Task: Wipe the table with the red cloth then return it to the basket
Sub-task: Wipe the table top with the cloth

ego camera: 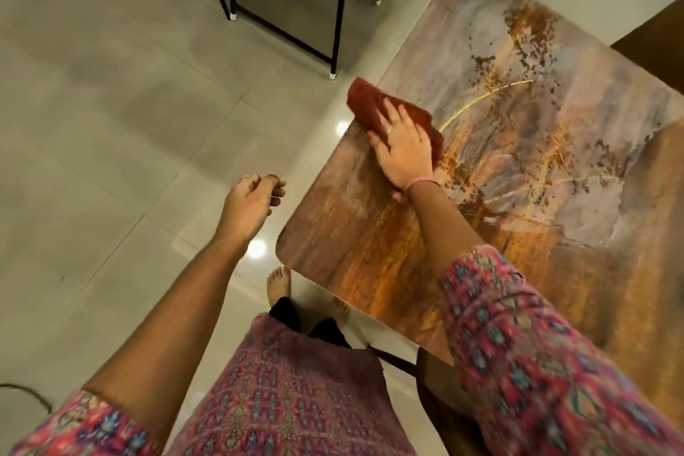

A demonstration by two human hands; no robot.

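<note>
One flat hand (403,148) on crumpled red cloth (374,104)

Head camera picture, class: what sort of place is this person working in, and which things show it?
Probably a home dining or living room: a glossy tiled floor, a patterned table being wiped with a red cloth, and black metal-framed chairs nearby.

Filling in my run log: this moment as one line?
wiping | right hand flat on red cloth at table edge | left hand free, off table | basket unseen
</note>
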